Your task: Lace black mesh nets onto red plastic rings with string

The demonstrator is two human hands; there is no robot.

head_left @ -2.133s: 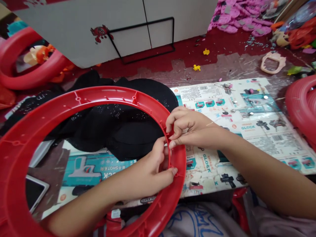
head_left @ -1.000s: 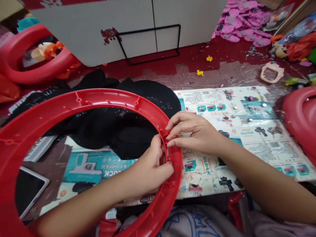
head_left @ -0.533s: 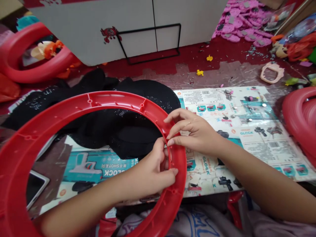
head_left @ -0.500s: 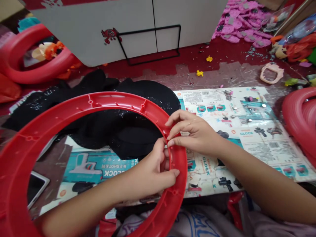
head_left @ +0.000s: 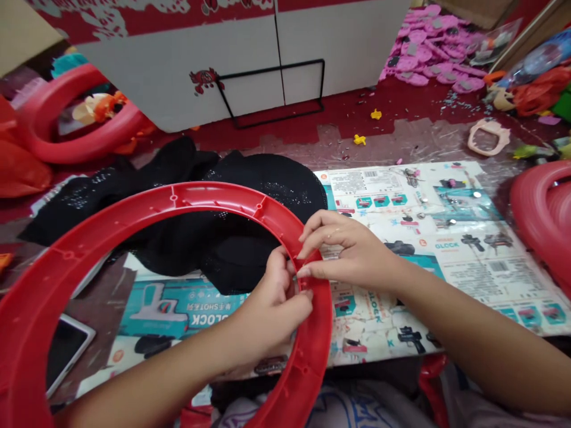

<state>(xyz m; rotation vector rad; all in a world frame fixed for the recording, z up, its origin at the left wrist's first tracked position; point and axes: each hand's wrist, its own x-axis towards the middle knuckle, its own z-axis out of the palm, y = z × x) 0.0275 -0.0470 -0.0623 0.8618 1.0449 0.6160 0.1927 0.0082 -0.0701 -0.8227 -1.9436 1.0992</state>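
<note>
A large red plastic ring lies tilted in front of me, open side up. My left hand reaches through the ring and grips its right rim from inside, thumb over the edge. My right hand pinches the same stretch of rim from outside, fingers pressed together on something too small to make out. Behind the ring lies a heap of black mesh fabric.
Printed toy-gun packaging sheets cover the floor under my arms. More red rings lie at far left and right. A white cabinet stands behind; pink parts and small scraps litter the back right. A tablet lies lower left.
The ring has slid slightly down and right in view as my head shifted. Both hands stay on the same spot of the rim, fingers working slightly.
</note>
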